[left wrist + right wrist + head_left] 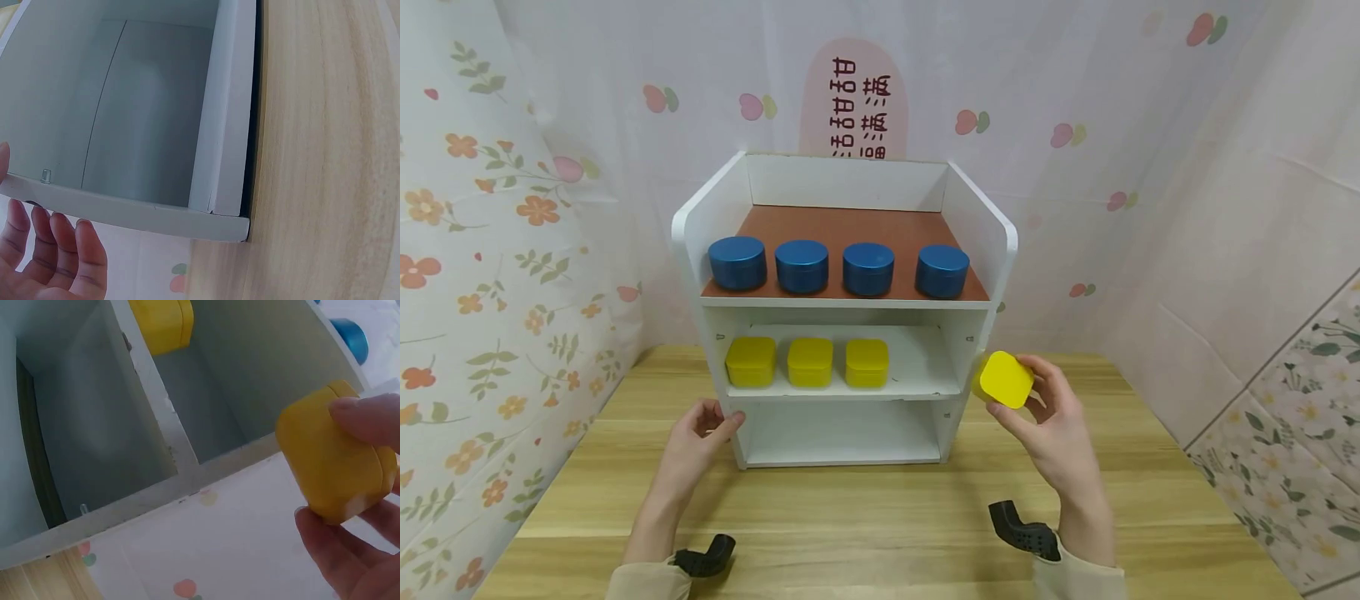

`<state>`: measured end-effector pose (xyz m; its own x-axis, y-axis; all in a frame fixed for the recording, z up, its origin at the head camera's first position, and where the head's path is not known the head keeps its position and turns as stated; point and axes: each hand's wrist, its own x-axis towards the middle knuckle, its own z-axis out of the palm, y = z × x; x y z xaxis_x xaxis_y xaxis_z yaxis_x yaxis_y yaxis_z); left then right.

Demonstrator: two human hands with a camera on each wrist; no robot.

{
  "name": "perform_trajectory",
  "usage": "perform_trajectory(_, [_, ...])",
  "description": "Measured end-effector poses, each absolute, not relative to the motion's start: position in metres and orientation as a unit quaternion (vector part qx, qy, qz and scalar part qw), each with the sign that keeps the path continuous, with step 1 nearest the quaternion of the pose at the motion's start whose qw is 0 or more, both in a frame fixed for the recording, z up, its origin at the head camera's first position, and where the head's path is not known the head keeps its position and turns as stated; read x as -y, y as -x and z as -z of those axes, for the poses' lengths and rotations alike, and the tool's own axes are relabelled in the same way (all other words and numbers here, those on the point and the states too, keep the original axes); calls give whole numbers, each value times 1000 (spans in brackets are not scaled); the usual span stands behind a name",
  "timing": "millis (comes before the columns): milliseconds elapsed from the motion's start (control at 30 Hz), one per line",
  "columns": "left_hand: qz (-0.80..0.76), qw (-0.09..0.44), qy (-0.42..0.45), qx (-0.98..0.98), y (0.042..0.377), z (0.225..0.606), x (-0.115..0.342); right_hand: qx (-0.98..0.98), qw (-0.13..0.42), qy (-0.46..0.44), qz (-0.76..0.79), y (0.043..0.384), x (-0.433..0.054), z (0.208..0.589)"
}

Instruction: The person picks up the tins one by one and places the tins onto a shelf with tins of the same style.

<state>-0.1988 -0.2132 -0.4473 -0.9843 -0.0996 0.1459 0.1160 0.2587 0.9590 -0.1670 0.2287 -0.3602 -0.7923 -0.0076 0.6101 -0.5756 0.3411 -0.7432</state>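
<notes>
A yellow square tin with rounded corners (pixel 1007 380) is held tilted in my right hand (pixel 1060 425), just outside the right side of the white shelf unit (pixel 850 398). In the right wrist view, thumb and fingers grip the yellow tin (pixel 331 456) from opposite sides. My left hand (pixel 696 442) pinches the unit's left side panel low down, thumb inside and fingers outside. The left wrist view shows those fingers (pixel 90 256) along the panel's outer face. Three matching yellow tins (pixel 810 362) stand in a row on the middle shelf, left to centre.
Several round blue tins (pixel 802 267) line the front of the brown top board (pixel 842 229). The bottom compartment (pixel 842 429) holds nothing. Beneath the unit is a wooden table (pixel 850 533), with patterned cloth (pixel 1060 183) hanging behind and at the sides.
</notes>
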Motion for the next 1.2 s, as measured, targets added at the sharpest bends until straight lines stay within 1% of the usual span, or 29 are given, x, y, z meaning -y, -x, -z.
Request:
perform_trajectory(233, [612,99,8,785,197,445,210,776,245,-235,-531,162,-218,356])
perform_trajectory(433, [608,104,11,787,196,445,212,808,242,-259,-471,168,-198,360])
perform_trajectory(600, [611,101,19,785,197,445,212,840,250,-231,-423,172,-181,366])
perform_trajectory(867, [613,102,19,783,198,448,212,858,249,-202,-402,180,-158,373])
perform_trajectory(1067, [616,104,20,781,199,449,213,862,266,-170,-397,185,-149,374])
perform_trajectory(1200, [616,101,18,781,200,449,213,862,266,-177,-394,189,-149,372])
